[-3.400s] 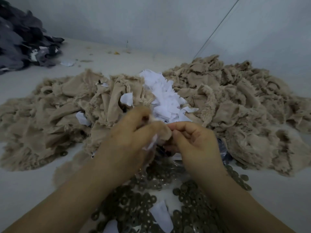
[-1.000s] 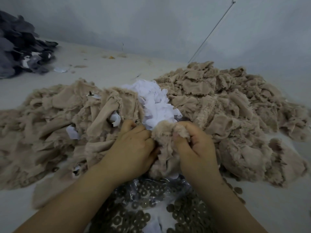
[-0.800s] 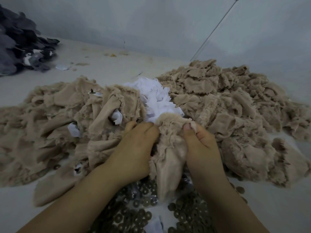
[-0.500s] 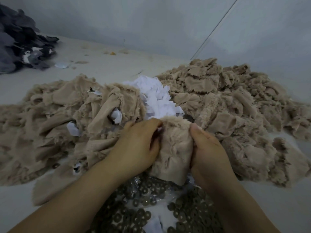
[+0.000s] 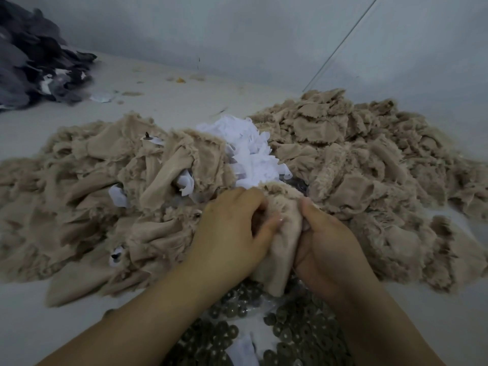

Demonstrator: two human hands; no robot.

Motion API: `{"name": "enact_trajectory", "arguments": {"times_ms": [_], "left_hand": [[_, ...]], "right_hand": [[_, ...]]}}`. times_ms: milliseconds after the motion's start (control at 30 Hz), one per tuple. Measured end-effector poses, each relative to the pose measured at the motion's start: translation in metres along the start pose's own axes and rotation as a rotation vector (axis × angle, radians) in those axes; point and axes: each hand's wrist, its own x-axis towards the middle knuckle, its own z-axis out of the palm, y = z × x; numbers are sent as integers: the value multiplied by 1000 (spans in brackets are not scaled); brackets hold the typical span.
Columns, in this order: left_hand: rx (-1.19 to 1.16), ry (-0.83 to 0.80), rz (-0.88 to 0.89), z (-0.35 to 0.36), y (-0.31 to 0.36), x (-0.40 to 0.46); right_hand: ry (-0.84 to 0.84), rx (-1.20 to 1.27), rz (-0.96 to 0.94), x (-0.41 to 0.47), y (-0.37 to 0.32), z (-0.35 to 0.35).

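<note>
A small beige furry fabric piece [image 5: 280,254] hangs between my two hands at the centre of the view. My left hand [image 5: 232,233] grips its left edge, thumb on the front and fingers curled over the top. My right hand [image 5: 327,247] pinches its right edge with the thumb up. Below the hands lies a heap of dark round washers [image 5: 285,331] on clear plastic. White paper scraps [image 5: 253,159] are piled just beyond the hands.
Beige fabric pieces lie heaped to the left [image 5: 92,194] and to the right [image 5: 369,159] on a pale table [image 5: 169,101]. A dark grey fabric pile [image 5: 34,62] sits far left. A wall [image 5: 264,35] closes the back.
Earlier my hands pulled at a white scrap; then they took a beige piece, spread it out, and now squeeze it narrower between them, slightly lower.
</note>
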Motion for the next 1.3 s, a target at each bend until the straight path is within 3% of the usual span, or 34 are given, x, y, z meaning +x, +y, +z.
{"name": "enact_trajectory", "arguments": {"times_ms": [100,200,333,567,867,1300], "left_hand": [[-145,66,-67,4,-4,2],[-346,59,-263,5,-5,5],[-565,47,-425,5,-6,8],[-641,44,-364,9,0,-4],[-979,9,-495,11,1,-7],[-1010,-66,-492,11,-1,-2]], "right_hand": [[-25,-71,-47,-1,3,0],[-60,-209,-51,-3,8,4],[-67,-171,15,-4,10,5],[-95,-100,120,-9,7,7],[-85,-31,212,-12,8,11],[-93,-37,317,-12,7,10]]}}
